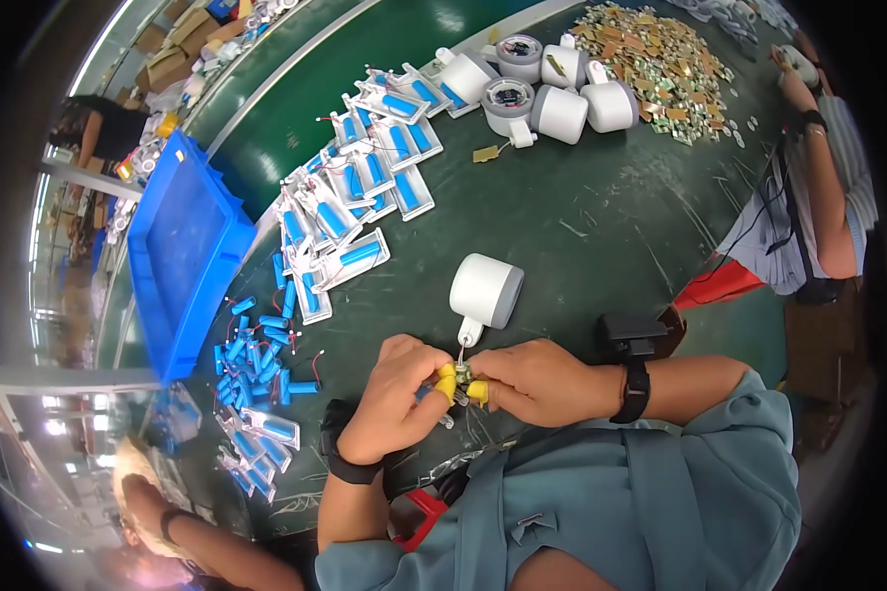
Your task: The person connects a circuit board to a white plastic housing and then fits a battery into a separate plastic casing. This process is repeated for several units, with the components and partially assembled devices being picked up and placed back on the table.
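At the near edge of the table my left hand (pixel 392 396) and my right hand (pixel 544 382) meet, with yellow finger covers on the fingertips. Both are closed in a pinch around a small green circuit board (pixel 463 373), which the fingers partly cover. Thin wires run from it up to the arm of a white, cup-shaped housing (pixel 479 284) with a grey rim, lying on its side just beyond. A bit of blue and a clear piece (pixel 447 422) show below my left fingers; I cannot tell what they belong to.
White trays with blue cells (pixel 360 254) stretch along the left, beside loose blue battery cells (pixel 256 364) and a blue bin (pixel 182 246). More white housings (pixel 560 114) and a heap of circuit boards (pixel 660 69) lie at the back. Other people's arms (pixel 826 187) are at both sides.
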### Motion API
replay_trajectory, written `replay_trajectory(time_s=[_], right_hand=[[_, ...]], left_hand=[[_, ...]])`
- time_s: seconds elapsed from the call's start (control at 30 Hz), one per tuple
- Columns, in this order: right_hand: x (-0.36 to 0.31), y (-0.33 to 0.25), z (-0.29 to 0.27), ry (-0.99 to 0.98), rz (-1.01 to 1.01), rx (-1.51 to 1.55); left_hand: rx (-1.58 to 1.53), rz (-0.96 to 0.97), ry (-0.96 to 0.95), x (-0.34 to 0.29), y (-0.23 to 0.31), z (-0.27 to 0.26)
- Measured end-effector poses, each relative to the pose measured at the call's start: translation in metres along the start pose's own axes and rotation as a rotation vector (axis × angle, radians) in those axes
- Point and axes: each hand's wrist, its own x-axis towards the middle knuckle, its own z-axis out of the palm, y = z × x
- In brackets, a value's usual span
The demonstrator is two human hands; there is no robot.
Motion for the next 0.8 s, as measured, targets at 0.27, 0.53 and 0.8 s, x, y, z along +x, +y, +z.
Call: replay_trajectory(time_s=[0.27, 0.53, 0.8], right_hand=[[0.0027, 0.0014, -0.0066, -0.170, 0.073, 0.142], [0.0077, 0.0010, -0.0070, -0.169, 0.094, 0.124], [0.0027, 0.0060, -0.0003, -0.095, -0.008, -0.014]], left_hand=[[0.027, 0.061, -0.077, 0.0000, -0.0013, 0.0000], [0.038, 0.102, -0.086, -0.0006, -0.0005, 0.0033], [0.041, 0.031, -0.070, -0.0030, -0.0024, 0.0015]])
